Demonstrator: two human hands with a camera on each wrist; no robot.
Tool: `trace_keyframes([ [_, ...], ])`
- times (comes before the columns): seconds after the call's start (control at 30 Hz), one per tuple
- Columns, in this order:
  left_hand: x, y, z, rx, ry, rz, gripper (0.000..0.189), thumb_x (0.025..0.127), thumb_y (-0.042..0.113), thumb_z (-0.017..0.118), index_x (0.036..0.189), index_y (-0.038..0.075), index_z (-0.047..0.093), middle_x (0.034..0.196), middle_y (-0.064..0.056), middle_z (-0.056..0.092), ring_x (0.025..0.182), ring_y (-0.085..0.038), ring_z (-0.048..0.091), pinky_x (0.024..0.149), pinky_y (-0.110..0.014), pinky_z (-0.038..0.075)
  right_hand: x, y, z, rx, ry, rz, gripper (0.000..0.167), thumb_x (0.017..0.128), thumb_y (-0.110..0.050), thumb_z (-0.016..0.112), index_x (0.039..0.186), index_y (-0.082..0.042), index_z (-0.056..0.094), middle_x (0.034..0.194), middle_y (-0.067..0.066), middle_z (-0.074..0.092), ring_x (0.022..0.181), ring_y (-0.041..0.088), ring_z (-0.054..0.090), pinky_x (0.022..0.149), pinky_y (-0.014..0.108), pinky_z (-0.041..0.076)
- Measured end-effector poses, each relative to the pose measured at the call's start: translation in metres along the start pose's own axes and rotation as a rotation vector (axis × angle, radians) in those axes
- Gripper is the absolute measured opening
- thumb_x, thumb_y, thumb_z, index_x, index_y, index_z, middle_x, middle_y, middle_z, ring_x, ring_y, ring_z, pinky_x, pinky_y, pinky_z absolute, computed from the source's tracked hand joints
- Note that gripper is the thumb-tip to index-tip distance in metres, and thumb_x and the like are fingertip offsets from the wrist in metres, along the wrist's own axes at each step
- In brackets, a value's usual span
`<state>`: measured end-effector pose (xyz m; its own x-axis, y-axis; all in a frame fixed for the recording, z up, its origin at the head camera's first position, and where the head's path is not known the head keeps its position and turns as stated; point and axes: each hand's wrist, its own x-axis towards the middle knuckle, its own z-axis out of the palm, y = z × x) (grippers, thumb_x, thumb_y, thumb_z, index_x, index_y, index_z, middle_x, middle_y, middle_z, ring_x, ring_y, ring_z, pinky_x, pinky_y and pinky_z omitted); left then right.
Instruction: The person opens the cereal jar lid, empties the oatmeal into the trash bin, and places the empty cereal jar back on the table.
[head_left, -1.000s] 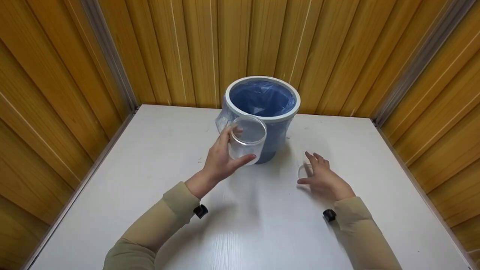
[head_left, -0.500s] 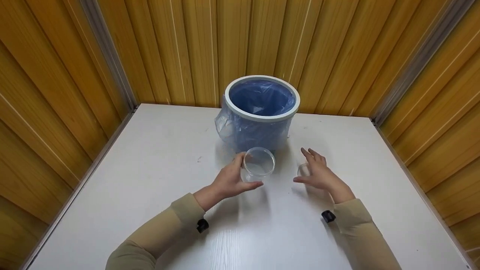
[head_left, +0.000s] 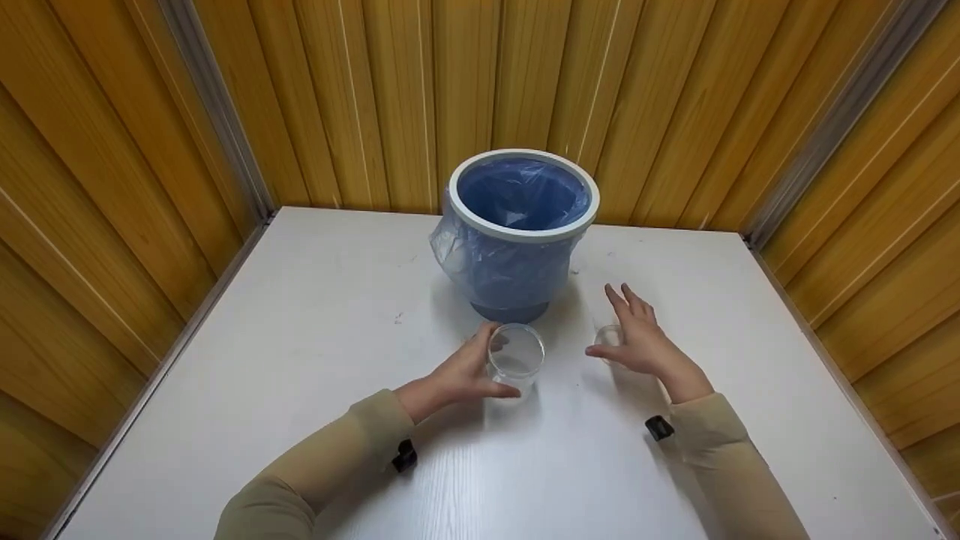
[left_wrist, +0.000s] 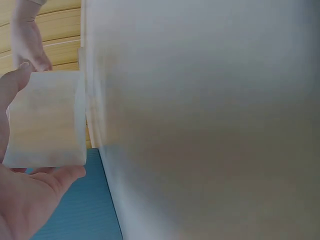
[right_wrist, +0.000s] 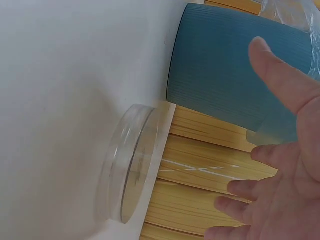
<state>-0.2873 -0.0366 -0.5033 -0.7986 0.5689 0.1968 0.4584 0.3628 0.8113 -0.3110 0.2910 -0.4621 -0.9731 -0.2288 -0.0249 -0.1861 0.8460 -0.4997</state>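
My left hand (head_left: 459, 377) grips a clear plastic jar (head_left: 519, 373) from its left side, thumb on the near wall and fingers behind. The jar's open mouth faces up, and it stands low over the white table; whether it touches is hard to tell. In the left wrist view the jar (left_wrist: 50, 120) sits between the thumb and fingers. My right hand (head_left: 643, 346) hovers with spread fingers and holds nothing. Under it a clear round lid (head_left: 609, 337) lies on the table, partly hidden by the hand; the right wrist view shows the lid (right_wrist: 131, 165) whole.
Behind the jar stands a blue trash bin (head_left: 517, 274) with a pale rim ring and a translucent blue bag inside. The white table (head_left: 337, 300) is bordered by wood-patterned panels (head_left: 465, 90) at the back and both sides.
My left hand has brought the jar down from in front of the bin's rim toward the table, nearer and slightly right. The right hand stays over the lid, its fingers a little more raised.
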Motion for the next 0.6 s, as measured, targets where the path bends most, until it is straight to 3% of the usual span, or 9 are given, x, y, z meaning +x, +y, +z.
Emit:
trace_keyframes([
  [0.2, -0.002, -0.002, 0.004, 0.001, -0.005, -0.038, 0.107, 0.069, 0.021, 0.096, 0.149, 0.004, 0.028, 0.152, -0.026, 0.048, 0.138, -0.041, 0.055, 0.120, -0.056, 0.035, 0.005, -0.002, -0.008, -0.032, 0.011, 0.031, 0.127, 0.079, -0.056, 0.084, 0.167, -0.019, -0.001, 0.172, 0.021, -0.013, 0.156, 0.054, -0.006, 0.119, 0.077, 0.005],
  [0.4, 0.001, -0.004, 0.008, -0.039, 0.003, -0.057, 0.109, 0.069, 0.018, 0.097, 0.149, 0.001, 0.025, 0.148, -0.029, 0.049, 0.137, -0.044, 0.054, 0.118, -0.057, 0.036, 0.010, -0.003, -0.015, -0.034, 0.028, 0.028, 0.126, 0.081, -0.057, 0.082, 0.167, -0.020, -0.002, 0.171, 0.022, -0.016, 0.156, 0.053, -0.008, 0.117, 0.079, 0.001],
  [0.6, -0.008, -0.008, 0.002, -0.028, -0.020, -0.134, 0.134, 0.067, 0.018, 0.098, 0.161, -0.001, 0.004, 0.152, -0.032, 0.042, 0.145, -0.041, 0.044, 0.121, -0.053, 0.035, 0.012, -0.001, -0.024, -0.040, 0.012, 0.063, 0.129, 0.080, -0.063, 0.079, 0.166, -0.023, -0.008, 0.170, 0.018, -0.023, 0.156, 0.052, -0.014, 0.117, 0.078, -0.002],
])
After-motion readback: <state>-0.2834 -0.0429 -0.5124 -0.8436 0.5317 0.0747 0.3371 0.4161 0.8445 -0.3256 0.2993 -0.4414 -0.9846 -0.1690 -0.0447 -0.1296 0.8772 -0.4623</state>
